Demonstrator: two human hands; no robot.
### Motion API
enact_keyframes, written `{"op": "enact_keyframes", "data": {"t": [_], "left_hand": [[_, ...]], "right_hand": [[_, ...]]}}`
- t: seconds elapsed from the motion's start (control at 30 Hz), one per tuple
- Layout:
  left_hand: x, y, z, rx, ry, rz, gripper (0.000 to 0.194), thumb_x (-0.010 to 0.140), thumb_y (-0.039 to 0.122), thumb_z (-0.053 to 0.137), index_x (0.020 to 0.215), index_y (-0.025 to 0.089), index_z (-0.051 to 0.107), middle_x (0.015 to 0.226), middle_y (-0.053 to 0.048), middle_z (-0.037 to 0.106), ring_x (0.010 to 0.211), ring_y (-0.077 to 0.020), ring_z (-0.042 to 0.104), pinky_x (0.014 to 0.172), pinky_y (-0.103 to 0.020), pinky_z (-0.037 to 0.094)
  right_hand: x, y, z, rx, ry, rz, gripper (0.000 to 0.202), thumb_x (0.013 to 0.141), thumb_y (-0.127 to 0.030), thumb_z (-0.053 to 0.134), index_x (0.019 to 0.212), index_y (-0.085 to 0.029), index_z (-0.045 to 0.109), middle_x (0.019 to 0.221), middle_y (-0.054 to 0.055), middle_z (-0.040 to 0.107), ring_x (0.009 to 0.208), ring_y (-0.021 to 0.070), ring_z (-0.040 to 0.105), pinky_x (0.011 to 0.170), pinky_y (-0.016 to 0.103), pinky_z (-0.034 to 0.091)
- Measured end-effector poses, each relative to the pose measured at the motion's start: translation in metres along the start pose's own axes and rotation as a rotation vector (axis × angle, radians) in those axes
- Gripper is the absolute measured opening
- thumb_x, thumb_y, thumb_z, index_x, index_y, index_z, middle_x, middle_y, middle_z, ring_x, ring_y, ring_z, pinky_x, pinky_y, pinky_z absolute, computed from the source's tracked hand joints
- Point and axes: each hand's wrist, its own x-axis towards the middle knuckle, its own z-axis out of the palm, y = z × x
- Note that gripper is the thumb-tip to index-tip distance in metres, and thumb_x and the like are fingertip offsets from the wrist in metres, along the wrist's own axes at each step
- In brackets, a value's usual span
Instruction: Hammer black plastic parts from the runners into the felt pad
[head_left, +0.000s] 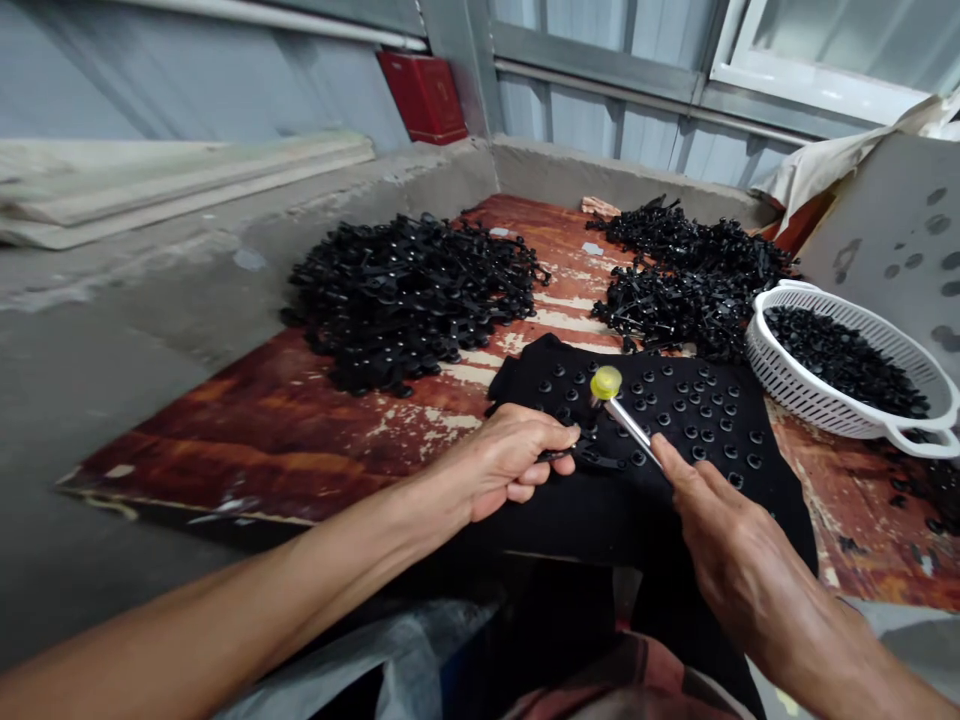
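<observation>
My right hand [724, 525] grips the metal handle of a small hammer [626, 420] with a yellow head. The head is over a black cloth [600, 525], close to my left fingers. My left hand [517, 460] is closed, with thumb and forefinger pinching a small black part [556, 454] whose full shape is hidden. Rows of small round black pieces [701, 435] stand on the cloth, beyond and to the right of both hands.
A big heap of black parts [405, 295] lies at the left on the worn red-brown board [225, 440]. More black parts [675, 300] are piled at the back right. A white basket [817, 390] holds small black pieces. Behind stands a red box [424, 97] on a concrete ledge.
</observation>
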Motion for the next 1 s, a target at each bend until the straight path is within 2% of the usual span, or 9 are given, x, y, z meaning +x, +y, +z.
{"op": "enact_keyframes", "data": {"t": [0.07,0.2,0.27,0.33,0.4,0.5,0.57,0.73,1.0], "left_hand": [[-0.001,0.001,0.002,0.003,0.018,-0.018,0.023,0.076,0.015,0.063,0.056,0.013,0.053,0.047,-0.001,0.055,0.03,-0.0001,0.027,0.032,-0.012,0.013],[-0.001,0.002,0.001,0.017,0.012,-0.001,0.024,0.079,0.014,0.061,0.057,0.012,0.053,0.049,-0.002,0.056,0.031,-0.0003,0.029,0.032,-0.012,0.013],[-0.001,-0.001,0.0,0.0,0.001,0.005,0.024,0.079,0.014,0.062,0.057,0.012,0.054,0.05,-0.002,0.057,0.031,-0.0006,0.03,0.032,-0.012,0.014],[-0.003,-0.004,-0.001,-0.064,-0.001,0.004,0.022,0.078,0.016,0.064,0.059,0.012,0.055,0.053,-0.002,0.059,0.033,-0.0012,0.033,0.032,-0.012,0.016],[-0.008,-0.009,0.001,-0.158,0.009,0.009,0.019,0.076,0.017,0.067,0.062,0.012,0.056,0.057,-0.003,0.061,0.035,-0.0018,0.036,0.032,-0.012,0.02],[-0.016,-0.014,0.007,-0.274,0.023,0.025,0.016,0.072,0.018,0.071,0.065,0.012,0.058,0.059,-0.003,0.062,0.036,-0.0024,0.038,0.032,-0.013,0.024],[-0.019,-0.016,0.015,-0.307,0.018,0.029,0.017,0.07,0.018,0.073,0.064,0.012,0.058,0.058,-0.002,0.062,0.035,-0.0022,0.037,0.032,-0.013,0.024],[-0.016,-0.015,0.029,-0.312,0.051,0.044,0.019,0.072,0.018,0.071,0.061,0.011,0.058,0.058,-0.003,0.062,0.034,-0.0019,0.037,0.032,-0.014,0.023],[-0.014,-0.01,0.031,-0.296,0.141,0.038,0.021,0.075,0.015,0.067,0.058,0.012,0.055,0.055,-0.003,0.061,0.033,-0.0023,0.037,0.031,-0.014,0.023]], "right_hand": [[0.001,-0.001,0.0,-0.069,-0.017,-0.043,0.057,0.081,-0.017,0.056,0.136,-0.03,0.059,0.094,0.008,0.07,0.072,0.0237,0.068,0.069,0.036,0.061],[0.004,-0.003,0.002,-0.272,-0.082,-0.095,0.063,0.08,-0.011,0.047,0.141,-0.026,0.055,0.09,0.009,0.071,0.073,0.0238,0.068,0.07,0.037,0.061],[0.004,-0.004,0.003,-0.28,-0.093,-0.105,0.06,0.083,-0.012,0.046,0.142,-0.024,0.054,0.094,0.01,0.071,0.075,0.0234,0.068,0.072,0.037,0.06],[-0.001,-0.005,0.001,-0.232,-0.054,-0.106,0.055,0.089,-0.016,0.045,0.144,-0.023,0.05,0.105,0.011,0.071,0.084,0.0239,0.069,0.076,0.038,0.06],[-0.011,-0.005,-0.003,-0.146,0.026,-0.06,0.052,0.095,-0.023,0.046,0.146,-0.025,0.046,0.108,0.011,0.069,0.082,0.0221,0.068,0.071,0.035,0.06],[-0.029,0.0,-0.009,0.03,0.123,0.082,0.049,0.098,-0.031,0.048,0.146,-0.034,0.044,0.093,0.005,0.067,0.057,0.0142,0.059,0.047,0.025,0.054],[-0.039,0.003,-0.011,0.12,0.162,0.151,0.047,0.098,-0.034,0.049,0.145,-0.035,0.045,0.088,0.003,0.065,0.05,0.0114,0.052,0.041,0.022,0.049],[-0.052,0.004,-0.012,0.187,0.249,0.226,0.047,0.096,-0.038,0.052,0.142,-0.032,0.048,0.089,0.003,0.063,0.05,0.0114,0.051,0.041,0.022,0.049],[-0.059,0.005,-0.012,0.242,0.275,0.304,0.046,0.095,-0.04,0.053,0.14,-0.031,0.05,0.077,0.0,0.059,0.05,0.0115,0.049,0.043,0.021,0.048]]}}
